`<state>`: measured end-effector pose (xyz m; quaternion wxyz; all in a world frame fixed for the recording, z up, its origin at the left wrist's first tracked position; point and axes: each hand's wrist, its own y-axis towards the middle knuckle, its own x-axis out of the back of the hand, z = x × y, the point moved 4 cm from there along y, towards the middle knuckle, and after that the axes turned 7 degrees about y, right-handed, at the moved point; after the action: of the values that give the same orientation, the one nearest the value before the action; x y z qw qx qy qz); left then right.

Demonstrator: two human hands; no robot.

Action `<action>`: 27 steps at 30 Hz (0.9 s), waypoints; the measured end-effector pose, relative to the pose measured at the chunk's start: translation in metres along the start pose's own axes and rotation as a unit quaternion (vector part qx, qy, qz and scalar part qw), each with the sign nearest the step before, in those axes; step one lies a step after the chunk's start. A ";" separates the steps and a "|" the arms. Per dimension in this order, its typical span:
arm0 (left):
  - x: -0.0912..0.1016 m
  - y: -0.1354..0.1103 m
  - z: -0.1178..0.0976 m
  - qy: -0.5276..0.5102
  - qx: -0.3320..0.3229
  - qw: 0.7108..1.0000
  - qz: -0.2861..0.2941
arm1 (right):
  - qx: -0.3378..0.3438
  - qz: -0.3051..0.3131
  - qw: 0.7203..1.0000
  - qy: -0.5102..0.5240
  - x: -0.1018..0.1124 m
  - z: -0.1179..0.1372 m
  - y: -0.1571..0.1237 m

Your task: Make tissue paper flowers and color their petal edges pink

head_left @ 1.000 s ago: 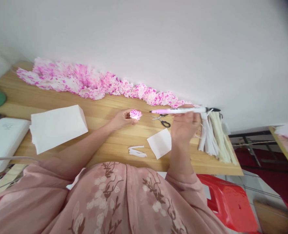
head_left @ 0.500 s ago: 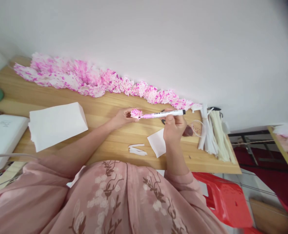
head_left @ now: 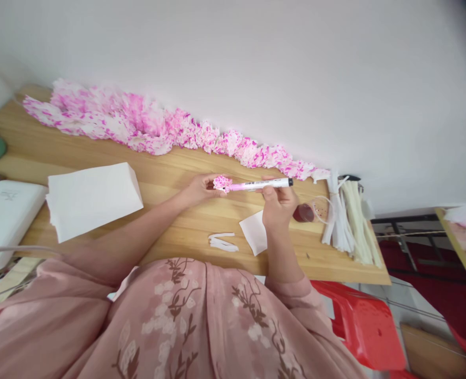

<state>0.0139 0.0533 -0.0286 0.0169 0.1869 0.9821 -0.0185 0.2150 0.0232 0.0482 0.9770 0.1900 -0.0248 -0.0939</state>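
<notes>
My left hand (head_left: 201, 190) pinches a small ruffled paper flower (head_left: 221, 183), white with pink spots, above the middle of the table. In my right hand (head_left: 278, 202) is a white marker pen (head_left: 262, 184) with a pink front part and a black end, held level. Its tip points left and meets the flower's lower right side; whether it touches the paper I cannot tell exactly. Under my right hand lies a square of white paper (head_left: 253, 231). Short white strips (head_left: 222, 242) rest to its left.
A long row of pink-spotted paper flowers (head_left: 149, 123) runs along the wall. White paper sheets (head_left: 92, 197) and a white box-like device (head_left: 13, 221) are at left. Bundles of white strips (head_left: 337, 218), cream strips (head_left: 359, 226) and a dark red round item (head_left: 304, 212) lie right. A red stool (head_left: 369, 326) stands below.
The marker and my right hand have shifted slightly left and turned a little. The flower in my left hand has moved slightly right. Both hands keep their hold.
</notes>
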 end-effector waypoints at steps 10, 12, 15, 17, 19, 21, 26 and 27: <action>-0.001 -0.001 -0.002 0.013 0.002 1.000 0.008 | 0.046 -0.038 0.996 0.073 0.003 0.017 0.007; -0.002 -0.001 -0.003 0.027 -0.004 1.000 0.008 | 0.058 -0.031 0.994 0.082 0.003 0.025 0.008; -0.003 0.000 -0.002 0.038 -0.023 0.999 0.009 | 0.060 -0.007 0.997 0.043 -0.001 0.030 0.006; -0.004 0.000 -0.001 0.041 -0.033 0.999 0.014 | 0.056 0.006 0.998 0.007 -0.004 0.030 0.004; -0.005 0.000 0.001 0.044 -0.034 0.998 0.019 | 0.055 0.017 0.998 -0.010 -0.008 0.028 0.004; -0.006 0.000 0.002 0.049 -0.031 0.998 0.021 | 0.061 0.033 0.998 -0.009 -0.011 0.027 0.004; -0.007 0.000 0.000 0.034 -0.044 0.998 0.023 | 0.066 0.067 0.995 -0.011 -0.015 0.022 0.003; -0.007 0.000 0.000 0.032 -0.047 0.998 0.025 | 0.064 0.070 0.995 -0.014 -0.015 0.021 0.002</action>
<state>0.0202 0.0508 -0.0281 -0.0049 0.2111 0.9769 0.0343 0.1989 0.0204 0.0684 0.9664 0.2490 -0.0575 -0.0266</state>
